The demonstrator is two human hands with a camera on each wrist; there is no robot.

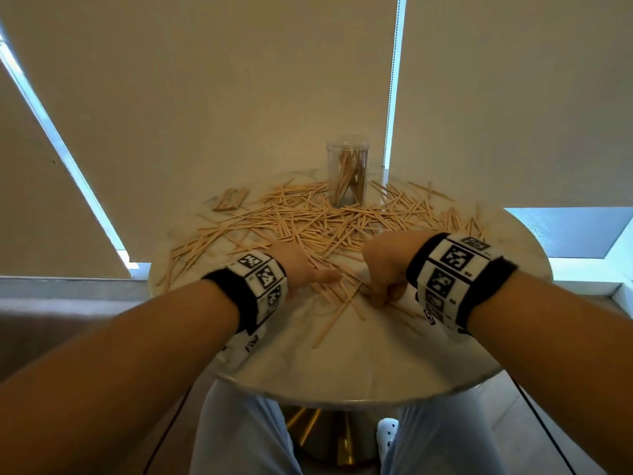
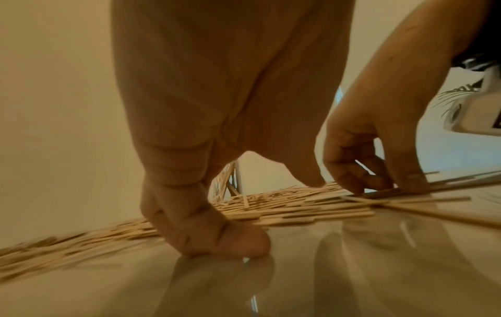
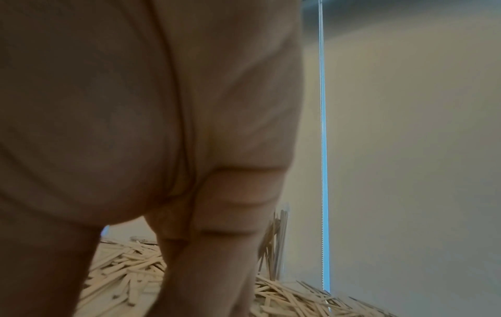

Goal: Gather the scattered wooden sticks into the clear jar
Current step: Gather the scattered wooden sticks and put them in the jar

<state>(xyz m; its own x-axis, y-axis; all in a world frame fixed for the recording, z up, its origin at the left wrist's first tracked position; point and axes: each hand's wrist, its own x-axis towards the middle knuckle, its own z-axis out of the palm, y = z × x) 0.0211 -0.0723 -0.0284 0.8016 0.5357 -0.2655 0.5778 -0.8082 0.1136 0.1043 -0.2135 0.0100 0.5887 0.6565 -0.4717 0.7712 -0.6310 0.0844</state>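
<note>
Head view shows both hands low on the round worktop (image 1: 342,371), at the near edge of the wooden sticks (image 1: 308,224). The right hand (image 1: 383,269) curls down and pinches a few sticks, likely to lift them. The left hand (image 1: 301,269) rests its curled fingers on the worktop beside them, holding nothing. The clear jar (image 1: 347,173) stands upright in the upper middle, with some sticks inside.
</note>
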